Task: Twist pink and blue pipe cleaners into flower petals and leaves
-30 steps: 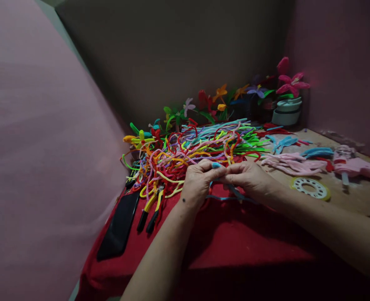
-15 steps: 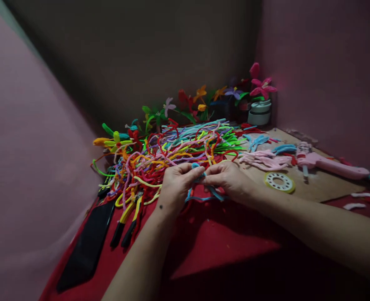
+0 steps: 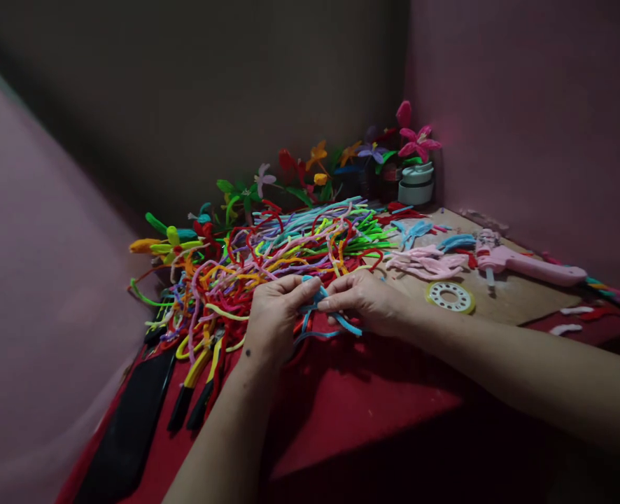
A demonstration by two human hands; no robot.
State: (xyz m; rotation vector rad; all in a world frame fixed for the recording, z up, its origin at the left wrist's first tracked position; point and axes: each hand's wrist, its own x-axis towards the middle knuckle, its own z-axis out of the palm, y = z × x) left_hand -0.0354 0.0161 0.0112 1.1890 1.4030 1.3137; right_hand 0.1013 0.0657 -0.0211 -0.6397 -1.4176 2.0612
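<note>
A blue pipe cleaner [image 3: 349, 325] is pinched between my two hands above the front of the red cloth. My left hand [image 3: 276, 308] grips a bent part of it between thumb and forefinger. Close beside, my right hand [image 3: 365, 301] has its thumb and fingers closed on the same blue piece, whose loose ends hang below. Just behind the hands lies a tangled heap of pipe cleaners [image 3: 278, 252] in many colours. Pliers with yellow and black handles [image 3: 199, 371] rest left of my left wrist.
A pink glue gun [image 3: 530, 264], a tape roll [image 3: 451, 298] and pink pipe-cleaner pieces [image 3: 425, 262] lie on a brown board [image 3: 520, 304] at right. Pipe-cleaner flowers [image 3: 419, 143] line the back. A dark phone-like slab [image 3: 126, 427] lies at the left edge.
The camera view has shifted, so the scene sits further left. My right hand has drawn slightly lower along the blue pipe cleaner, and more of its loose end shows. Both hands keep their pinch.
</note>
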